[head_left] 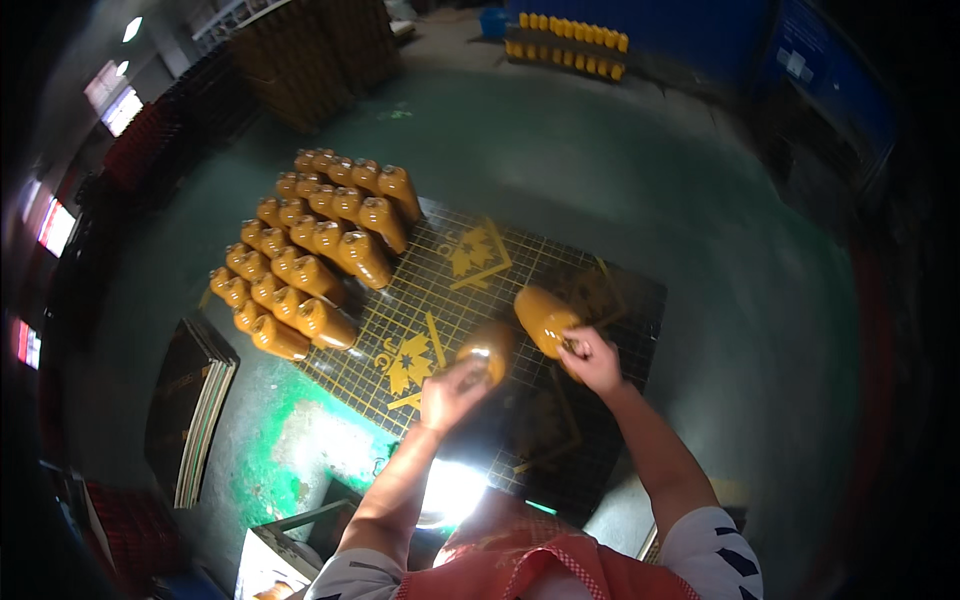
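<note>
Both arms reach from the near edge toward the far side, hands well apart. The left forearm slants rightward, its hand slightly blurred with fingers curled. The right forearm slants leftward; the right hand, slightly farther, has its fingers bent in a grip.

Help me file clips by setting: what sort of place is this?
Likely a factory or warehouse: rows of orange bottle-shaped containers on a black gridded board, a green floor, and stacked panels nearby.
</note>
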